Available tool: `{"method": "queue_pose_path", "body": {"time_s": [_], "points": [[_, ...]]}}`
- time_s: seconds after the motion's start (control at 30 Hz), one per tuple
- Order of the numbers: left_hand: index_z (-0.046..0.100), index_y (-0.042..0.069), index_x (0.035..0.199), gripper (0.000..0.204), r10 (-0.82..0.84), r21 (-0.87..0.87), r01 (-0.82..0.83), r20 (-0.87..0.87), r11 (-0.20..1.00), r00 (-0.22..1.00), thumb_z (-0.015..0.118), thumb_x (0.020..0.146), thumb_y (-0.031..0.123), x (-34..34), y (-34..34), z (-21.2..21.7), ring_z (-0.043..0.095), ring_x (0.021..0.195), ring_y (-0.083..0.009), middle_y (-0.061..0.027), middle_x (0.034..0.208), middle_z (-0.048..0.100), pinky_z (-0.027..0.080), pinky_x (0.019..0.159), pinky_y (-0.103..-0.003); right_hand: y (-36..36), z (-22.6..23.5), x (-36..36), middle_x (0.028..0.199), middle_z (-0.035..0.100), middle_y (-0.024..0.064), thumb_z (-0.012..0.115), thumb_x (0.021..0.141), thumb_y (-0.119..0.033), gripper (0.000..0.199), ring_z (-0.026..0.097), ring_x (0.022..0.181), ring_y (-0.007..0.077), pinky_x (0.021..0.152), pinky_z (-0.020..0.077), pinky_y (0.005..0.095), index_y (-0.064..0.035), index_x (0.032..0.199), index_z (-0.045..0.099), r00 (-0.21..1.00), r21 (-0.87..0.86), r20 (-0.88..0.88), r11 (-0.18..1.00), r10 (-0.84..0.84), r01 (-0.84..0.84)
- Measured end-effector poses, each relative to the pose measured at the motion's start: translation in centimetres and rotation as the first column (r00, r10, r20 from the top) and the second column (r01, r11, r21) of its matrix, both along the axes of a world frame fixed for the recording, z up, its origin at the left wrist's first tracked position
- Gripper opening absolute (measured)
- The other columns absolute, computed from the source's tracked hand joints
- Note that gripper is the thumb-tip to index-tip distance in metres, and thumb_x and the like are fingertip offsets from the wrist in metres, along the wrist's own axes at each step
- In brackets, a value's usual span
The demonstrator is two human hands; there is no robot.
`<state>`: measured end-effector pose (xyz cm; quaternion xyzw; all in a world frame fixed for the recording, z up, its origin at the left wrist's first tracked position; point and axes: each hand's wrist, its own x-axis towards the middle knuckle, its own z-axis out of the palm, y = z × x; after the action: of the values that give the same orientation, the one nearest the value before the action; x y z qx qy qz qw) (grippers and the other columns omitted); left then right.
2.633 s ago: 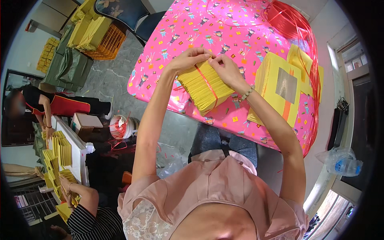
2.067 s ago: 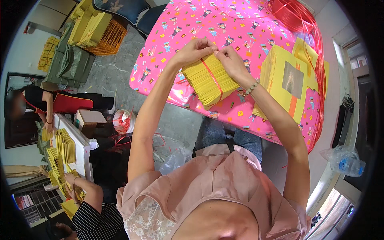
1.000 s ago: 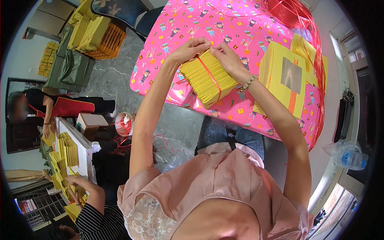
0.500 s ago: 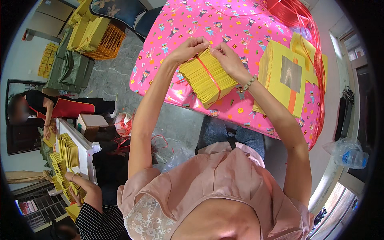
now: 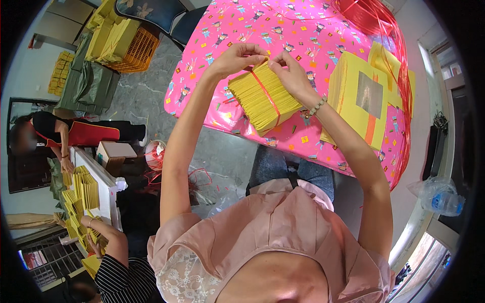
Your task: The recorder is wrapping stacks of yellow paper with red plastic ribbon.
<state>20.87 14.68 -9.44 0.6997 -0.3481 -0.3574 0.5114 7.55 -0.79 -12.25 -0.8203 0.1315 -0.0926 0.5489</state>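
Observation:
A thick bundle of folded yellow paper (image 5: pixel 255 103) rests near the front edge of a table with a pink printed cover (image 5: pixel 202 83). Around its middle runs a red plastic strap (image 5: pixel 266 92). Both my hands meet at the bundle's far corner, fingertips close together. My left hand (image 5: pixel 240 59) comes over the far left side with thumb and fingers pinched. From the right, my right hand (image 5: pixel 292 76) pinches at the same corner, a beaded bracelet (image 5: pixel 317 106) on its wrist. A bit of yellow shows between the fingertips; what exactly they grip is hidden.
Larger yellow paper stacks (image 5: pixel 348 76) lie right of the bundle, a grey patch on top. Behind them sits a red strap coil (image 5: pixel 366 17), its strands hanging over the right edge. At left, two people work at a white table (image 5: pixel 103 187) with yellow bundles (image 5: pixel 86 189).
My hands stay at the bundle's far corner, with the left fingers shifted slightly. The whole view has moved a little. At left, the standing person's hand has shifted at the white table.

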Motion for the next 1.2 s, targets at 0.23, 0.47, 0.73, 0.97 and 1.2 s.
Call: {"method": "queue_pose_path", "body": {"time_s": [0.23,0.47,0.73,0.97,1.2], "points": [[0.070,0.002,0.100,0.022,0.011,-0.006,-0.011,0.038,1.000,0.999,0.069,0.091,0.022,0.1,-0.3,-0.1,0.062,0.075,-0.0088,-0.0027,0.084,0.068,0.052,0.066,-0.026,0.0,-0.1,0.4,0.095,0.066,0.0105,0.061,0.091,-0.024,0.022,0.065,0.087,0.0220,0.079,0.0506,0.0359,-0.0044,0.100,0.058,0.998,0.047,0.067,0.999,0.021,-0.024],[0.069,0.003,0.105,0.029,0.011,0.059,-0.014,0.048,0.998,0.999,0.071,0.090,0.028,0.2,-0.4,-0.2,0.061,0.074,-0.0057,-0.0007,0.087,0.069,0.046,0.063,-0.023,0.1,0.0,0.3,0.097,0.068,0.0098,0.062,0.090,-0.024,0.023,0.066,0.088,0.0216,0.079,0.0516,0.0357,-0.0052,0.103,0.062,0.995,0.019,0.103,1.000,0.019,-0.021],[0.071,0.000,0.098,0.022,0.081,0.159,-0.112,0.190,0.981,0.978,0.070,0.090,0.021,-0.3,-0.9,0.2,0.061,0.070,-0.0057,-0.0021,0.082,0.070,0.045,0.057,-0.022,0.3,0.3,0.0,0.096,0.068,0.0091,0.061,0.090,-0.029,0.026,0.067,0.087,0.0217,0.079,0.0514,0.0358,-0.0059,0.102,0.063,0.998,0.044,0.043,0.998,-0.042,0.040],[0.070,-0.004,0.092,0.021,0.029,0.113,-0.088,0.445,0.990,0.895,0.068,0.089,0.017,-0.3,-0.9,-0.4,0.063,0.071,-0.0078,-0.0036,0.080,0.070,0.050,0.062,-0.024,0.5,1.0,0.0,0.096,0.068,0.0108,0.062,0.090,-0.031,0.030,0.067,0.088,0.0232,0.079,0.0509,0.0372,-0.0032,0.102,0.062,0.998,-0.020,-0.014,0.998,-0.060,0.059],[0.073,0.001,0.088,0.022,0.048,0.086,-0.110,0.531,0.990,0.846,0.069,0.081,0.021,-1.0,-0.8,0.2,0.070,0.069,-0.0181,-0.0116,0.076,0.072,0.054,0.065,-0.031,0.1,0.1,0.3,0.099,0.068,0.0113,0.061,0.090,-0.032,0.031,0.065,0.096,0.0245,0.084,0.0491,0.0383,-0.0032,0.102,0.061,0.999,-0.028,0.001,0.999,-0.042,0.042]]}}
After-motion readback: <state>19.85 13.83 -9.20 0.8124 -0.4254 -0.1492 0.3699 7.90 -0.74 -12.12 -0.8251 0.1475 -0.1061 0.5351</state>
